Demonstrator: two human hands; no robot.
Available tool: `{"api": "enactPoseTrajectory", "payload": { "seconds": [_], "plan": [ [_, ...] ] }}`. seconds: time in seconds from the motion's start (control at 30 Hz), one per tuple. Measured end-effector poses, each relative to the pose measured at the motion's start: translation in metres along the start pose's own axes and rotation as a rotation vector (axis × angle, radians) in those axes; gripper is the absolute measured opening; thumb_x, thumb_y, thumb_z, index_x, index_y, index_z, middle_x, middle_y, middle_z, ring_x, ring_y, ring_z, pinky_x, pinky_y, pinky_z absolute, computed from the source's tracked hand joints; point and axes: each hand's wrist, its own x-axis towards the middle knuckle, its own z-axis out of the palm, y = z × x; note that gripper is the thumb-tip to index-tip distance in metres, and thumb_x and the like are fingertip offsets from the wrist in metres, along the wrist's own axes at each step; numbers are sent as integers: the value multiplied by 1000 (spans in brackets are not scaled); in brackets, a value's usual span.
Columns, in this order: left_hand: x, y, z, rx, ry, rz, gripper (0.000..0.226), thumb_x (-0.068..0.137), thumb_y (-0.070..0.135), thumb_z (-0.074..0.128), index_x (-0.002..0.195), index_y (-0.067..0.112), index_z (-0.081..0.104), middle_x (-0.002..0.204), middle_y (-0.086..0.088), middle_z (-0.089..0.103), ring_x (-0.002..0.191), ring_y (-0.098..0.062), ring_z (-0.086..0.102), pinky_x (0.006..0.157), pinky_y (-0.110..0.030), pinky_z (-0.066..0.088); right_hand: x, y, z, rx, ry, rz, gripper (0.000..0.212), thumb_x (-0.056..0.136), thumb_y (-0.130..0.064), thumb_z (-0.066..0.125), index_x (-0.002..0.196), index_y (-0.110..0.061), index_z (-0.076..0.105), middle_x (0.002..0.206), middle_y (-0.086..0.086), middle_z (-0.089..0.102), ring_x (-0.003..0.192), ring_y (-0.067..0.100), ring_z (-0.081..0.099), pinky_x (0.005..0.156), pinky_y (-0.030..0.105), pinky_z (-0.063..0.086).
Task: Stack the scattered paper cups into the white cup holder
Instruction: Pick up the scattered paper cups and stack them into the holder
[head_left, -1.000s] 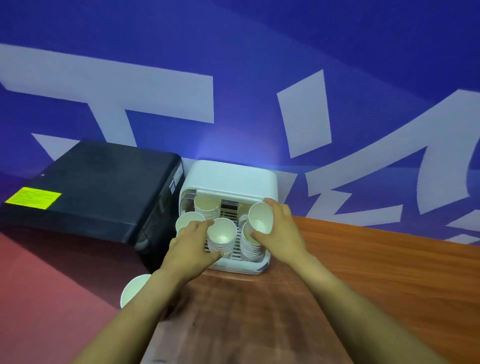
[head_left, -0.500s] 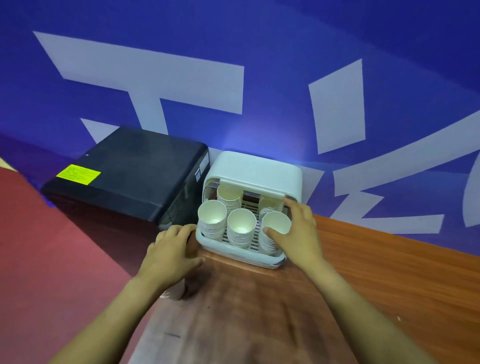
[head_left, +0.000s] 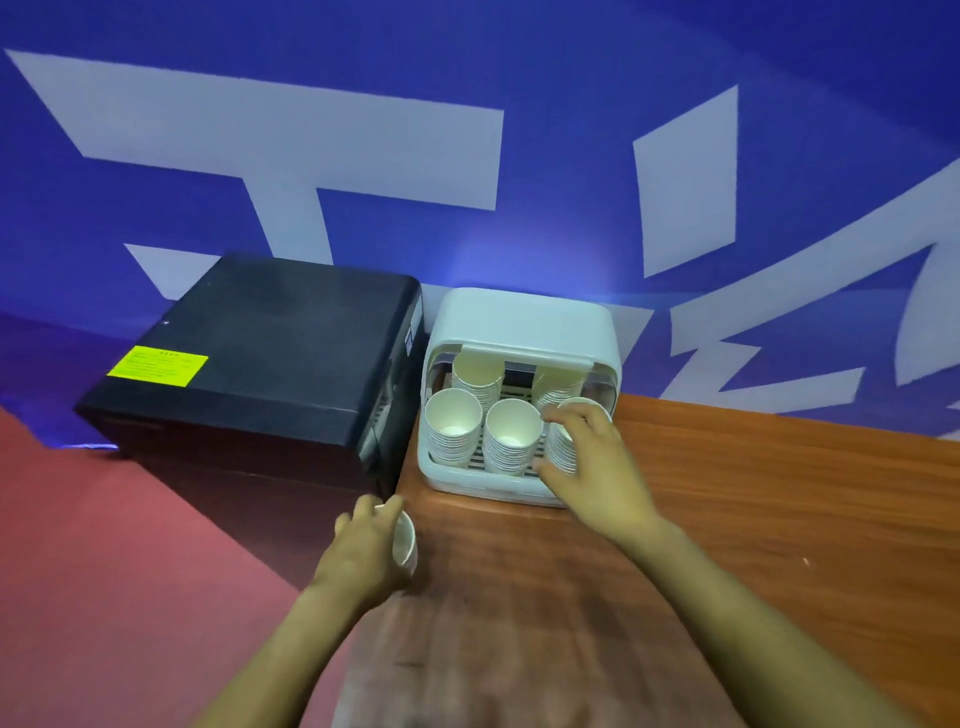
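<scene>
Since a moment ago the left hand (head_left: 363, 553) has dropped back from the holder to the near left edge of the table and now curls its fingers round a single paper cup (head_left: 404, 540), while the right hand (head_left: 597, 467) has stayed at the right front stack (head_left: 563, 447), fingers bent round the top cup there. That loose cup sits just off the near left corner of the white cup holder (head_left: 519, 322), which stands at the far side of the wooden table (head_left: 727, 519) against the blue wall (head_left: 571, 104). Inside it are five stacks: a left front stack (head_left: 453, 426), a middle front stack (head_left: 511, 434), the right one, and two more behind. A paper cup is very light and thin, so I think it will squash if squeezed hard. It is best held softly round its side, near the rim where it is stiffer. It should slide easily into the cup below, but it must go in straight or it will catch on the rim. The holder's lid hangs over the back stacks, so the front stacks look easier to reach. A big black box (head_left: 249, 353) with a yellow sticker (head_left: 156, 365) sits just left of the holder and crowds the left hand's way in. The right arm also reaches across the front of the holder on the right side.
</scene>
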Motion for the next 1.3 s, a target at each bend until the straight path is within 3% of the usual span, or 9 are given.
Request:
{"api": "enactPoseTrajectory", "payload": {
  "seconds": [0.17, 0.27, 0.5, 0.77, 0.97, 1.1, 1.2, 1.3],
  "plan": [
    [8, -7, -6, -22, -41, 114, 59, 67, 28, 73, 117, 21, 42, 110, 1, 37, 102, -25, 41, 81, -35, 48, -5, -12, 10, -66, -43, 86, 51, 81, -28, 67, 129, -23, 53, 133, -2, 46, 120, 22, 47, 102, 36, 40],
    [11, 4, -15, -73, -45, 200, 54, 64, 29, 75, 108, 26, 43, 106, 3, 38, 100, -23, 43, 77, -32, 45, -5, -14, 13, -101, -63, 100, 52, 81, -31, 67, 130, -25, 51, 132, -3, 46, 119, 21, 48, 101, 35, 40],
    [25, 54, -64, -92, 63, 336, 66, 63, 34, 74, 121, 29, 42, 113, 2, 39, 104, -23, 44, 86, -37, 48, 23, -14, 6, -261, -138, 55, 64, 78, -41, 67, 136, -30, 43, 135, -4, 43, 125, 21, 42, 103, 39, 36],
    [34, 68, -71, -58, 65, 317, 70, 67, 33, 73, 128, 31, 39, 121, 1, 39, 109, -24, 43, 87, -36, 47, 52, -9, 13, -320, -231, 2, 69, 74, -41, 70, 136, -29, 40, 134, -2, 42, 125, 23, 40, 99, 40, 36],
    [34, 68, -55, -123, 73, 338, 70, 63, 33, 75, 124, 31, 41, 113, 4, 39, 104, -23, 44, 84, -33, 46, 50, -2, -2, -247, -140, -41, 62, 78, -38, 68, 135, -28, 44, 136, -5, 44, 127, 19, 40, 101, 37, 34],
    [35, 74, -44, -106, 46, 342, 69, 63, 33, 76, 122, 30, 43, 112, 4, 41, 104, -23, 44, 83, -33, 45, 22, 15, -15, -142, 69, -27, 37, 77, -27, 71, 111, -21, 59, 109, -2, 56, 104, 20, 51, 86, 37, 43],
    [36, 79, -34, -99, 29, 358, 69, 62, 34, 77, 122, 31, 42, 112, 4, 42, 102, -23, 46, 81, -32, 46, -5, 39, -6, -121, 2, 99, 18, 78, -27, 69, 93, -20, 62, 87, -10, 50, 86, 13, 49, 72, 29, 42],
    [37, 82, -26, -60, 5, 362, 71, 62, 34, 77, 124, 30, 42, 114, 2, 43, 104, -24, 47, 84, -34, 47, -23, 60, 17, 4, -142, 272, 16, 79, -29, 68, 92, -20, 63, 85, -12, 48, 81, 8, 49, 72, 27, 43]
  ]
}}
